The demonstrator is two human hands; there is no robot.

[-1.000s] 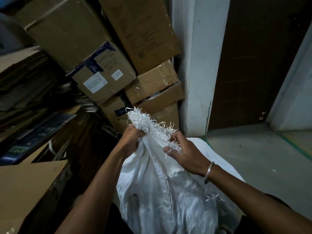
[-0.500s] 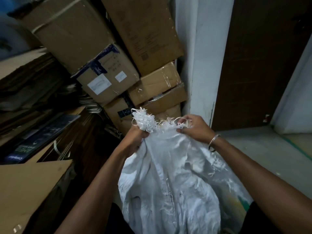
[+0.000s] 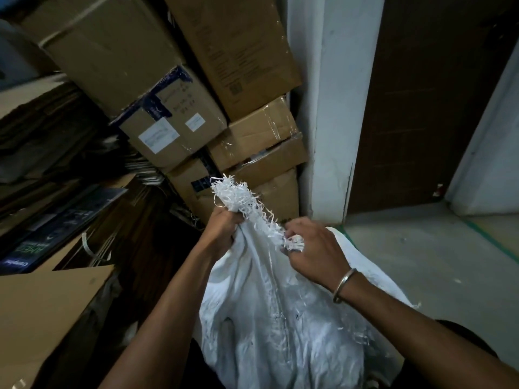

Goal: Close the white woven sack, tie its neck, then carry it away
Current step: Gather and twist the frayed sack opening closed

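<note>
Both left hand (image 3: 222, 230) and right hand (image 3: 316, 249) clutch crinkled, frayed sack (image 3: 280, 318).

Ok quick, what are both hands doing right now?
Left hand: closed, gripping the bunched top of the white sack.
Right hand: closed, pinching the sack's frayed edge.

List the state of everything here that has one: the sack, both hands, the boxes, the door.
white woven sack, neck bunched, not yet tied, frayed rim sticking up.
left hand, grips the bunched neck.
right hand, pinches the frayed rim.
cardboard boxes, stacked, taped shut.
brown door, looks shut.
</note>
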